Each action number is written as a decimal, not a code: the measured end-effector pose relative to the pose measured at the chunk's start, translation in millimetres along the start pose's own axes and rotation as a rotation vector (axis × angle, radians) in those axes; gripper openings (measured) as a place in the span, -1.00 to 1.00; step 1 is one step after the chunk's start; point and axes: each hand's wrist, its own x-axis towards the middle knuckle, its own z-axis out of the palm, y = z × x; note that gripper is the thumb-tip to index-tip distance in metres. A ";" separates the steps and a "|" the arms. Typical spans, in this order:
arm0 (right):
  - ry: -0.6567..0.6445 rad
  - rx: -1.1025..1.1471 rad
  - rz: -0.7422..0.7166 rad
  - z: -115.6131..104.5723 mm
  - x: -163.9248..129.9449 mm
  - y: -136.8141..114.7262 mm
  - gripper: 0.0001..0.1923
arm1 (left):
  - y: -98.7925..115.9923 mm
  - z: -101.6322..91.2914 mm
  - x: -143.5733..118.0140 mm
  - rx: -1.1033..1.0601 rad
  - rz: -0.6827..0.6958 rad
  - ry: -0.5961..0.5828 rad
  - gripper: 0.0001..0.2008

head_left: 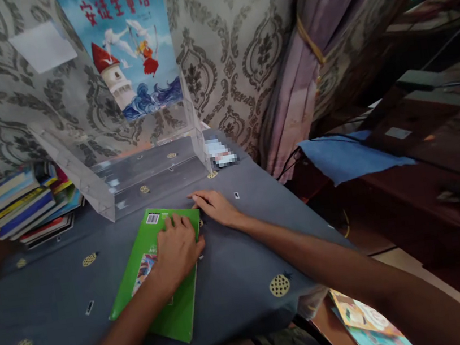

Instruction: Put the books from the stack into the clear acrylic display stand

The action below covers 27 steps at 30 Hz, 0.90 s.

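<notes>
Nearest, low on the right, brightly printed books (362,322) lie below the edge of the table (246,284), which wears a grey cloth with yellow pineapples. On the table lies a green book (182,305), set at a slant, a barcode near its far edge. The left hand (175,243) rests palm down on its cover, fingers apart and slightly bent, thumb by the right edge, not closed around it. The right hand (215,206) reaches to the far right corner of the book, index finger extended; whether it pinches that corner I cannot tell.

Beyond the hands stands a clear plastic rack (148,169), with an uneven stack of books (31,206) to its left and a blurred item (221,151) just beside its right end. Farther back, a blue illustrated poster (132,55) shows against a patterned backdrop (229,41), and a tied purple curtain (289,107) hangs to the right
</notes>
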 end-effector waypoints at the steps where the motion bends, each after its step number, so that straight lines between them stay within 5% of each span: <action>1: -0.003 -0.007 -0.002 -1.1 -0.5 0.0 -0.65 | 1.3 -0.4 0.7 0.002 -0.010 -0.008 -0.64; 20: 0.091 0.009 -0.011 -15.0 -4.1 -5.6 -0.67 | -10.4 -9.2 5.7 0.006 0.047 0.032 -0.69; 27: 0.173 -0.022 -0.190 -16.5 -13.9 -14.5 -0.65 | 4.8 5.2 3.3 0.059 -0.006 0.048 -0.61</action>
